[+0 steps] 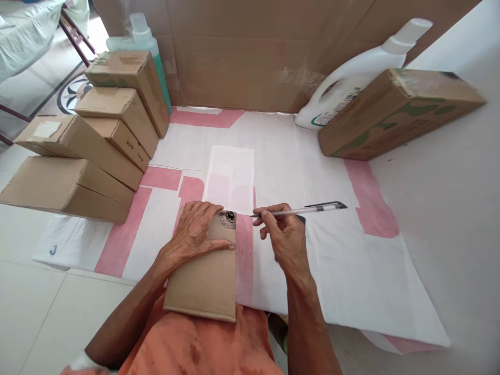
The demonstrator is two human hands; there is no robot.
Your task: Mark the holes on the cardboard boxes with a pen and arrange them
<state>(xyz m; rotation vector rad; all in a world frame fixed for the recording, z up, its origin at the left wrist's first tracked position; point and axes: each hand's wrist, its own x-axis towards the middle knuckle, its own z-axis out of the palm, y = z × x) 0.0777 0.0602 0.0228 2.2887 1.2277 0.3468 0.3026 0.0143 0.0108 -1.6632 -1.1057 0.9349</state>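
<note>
bright, even daylight, strongest at the top left where the floor washes out; shadows soft; sharp centre, edges bent by the wide lens.

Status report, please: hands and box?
Left hand flat on small brown cardboard box. Right hand holds clear ballpoint pen, tip at box's scribbled corner. Nothing between them.

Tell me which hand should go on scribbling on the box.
Right. The right hand already grips the pen, tip by the scribble, while the left hand lies flat, pinning the box.
</note>
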